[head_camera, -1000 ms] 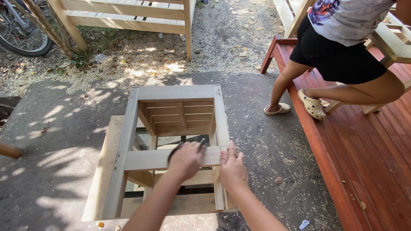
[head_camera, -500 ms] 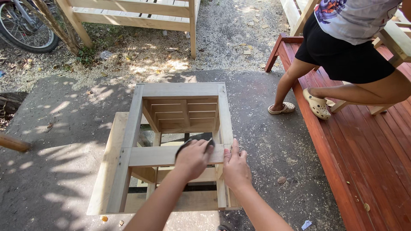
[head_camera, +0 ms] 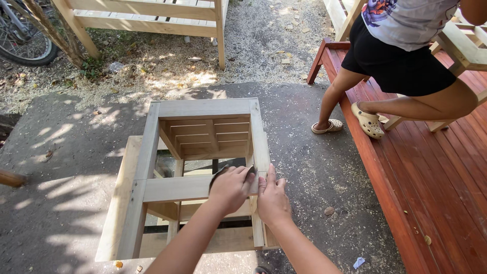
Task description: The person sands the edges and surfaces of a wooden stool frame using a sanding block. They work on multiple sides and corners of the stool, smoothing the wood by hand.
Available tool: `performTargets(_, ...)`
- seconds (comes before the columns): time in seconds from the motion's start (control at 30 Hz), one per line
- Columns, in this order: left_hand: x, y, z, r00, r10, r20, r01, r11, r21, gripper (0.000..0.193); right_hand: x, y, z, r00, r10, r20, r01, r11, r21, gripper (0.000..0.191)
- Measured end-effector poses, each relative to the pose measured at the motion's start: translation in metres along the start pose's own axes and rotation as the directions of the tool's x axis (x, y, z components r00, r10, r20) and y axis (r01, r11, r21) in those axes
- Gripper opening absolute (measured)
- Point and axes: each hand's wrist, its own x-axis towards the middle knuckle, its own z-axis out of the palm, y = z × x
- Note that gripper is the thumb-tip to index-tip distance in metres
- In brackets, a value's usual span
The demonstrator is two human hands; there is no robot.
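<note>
Head view: unpainted wooden frame [head_camera: 203,109], box-shaped w/ slatted inside, stands on the concrete ground [head_camera: 56,152], seen from above. Left hand [head_camera: 231,187] is curled over a dark sanding pad [head_camera: 219,175], pressing it onto the near cross rail [head_camera: 175,187] of the frame, close to the rail's right end; only a dark edge of the pad shows past the knuckles. Right hand [head_camera: 272,200] lies just beside the left, fingers held together & laid flat on the frame's right side rail at the corner joint, thumb next to the left hand; it grips nothing that can be seen. Both forearms come in from the bottom edge.

Around: sawdust and chips on the gravel beyond the concrete. A 2nd pale wooden frame [head_camera: 147,20] stands at the top, a bicycle wheel [head_camera: 25,40] at top left. Right side: red-brown deck [head_camera: 436,187]; another person [head_camera: 406,56] in dark shorts & patterned top stands w/ one sandalled foot on the ground, the other on the deck edge. Small blue scrap [head_camera: 358,262] lies near the deck at bottom
</note>
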Motion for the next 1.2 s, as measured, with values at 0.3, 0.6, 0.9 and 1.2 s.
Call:
performTargets(0.3, -0.036, -0.037, -0.066, 0.931, -0.339, 0.139, 0.297, 0.92, 0.254, 0.054, 0.006, 0.001, 0.001, 1.0, -0.01, -0.01, 0.01, 1.0, 0.026, 0.066)
performTargets(0.6, -0.053, -0.045, -0.029, 0.974, 0.054, -0.218, 0.087, 0.803, 0.589, 0.053, 0.01, 0.0, 0.003, 1.0, 0.005, -0.002, -0.005, 1.0, 0.006, 0.066)
performTargets(0.9, -0.067, -0.024, -0.016, 0.935, 0.052, -0.351, 0.125, 0.877, 0.464, 0.057, 0.011, 0.0, 0.003, 1.0, -0.013, -0.016, 0.014, 1.0, 0.027, 0.066)
performTargets(1.2, -0.016, -0.042, -0.007, 0.912, -0.373, -0.173, 0.411, 0.844, 0.344, 0.06, 0.005, -0.005, -0.006, 1.0, 0.004, 0.024, -0.005, 1.0, 0.02, 0.066)
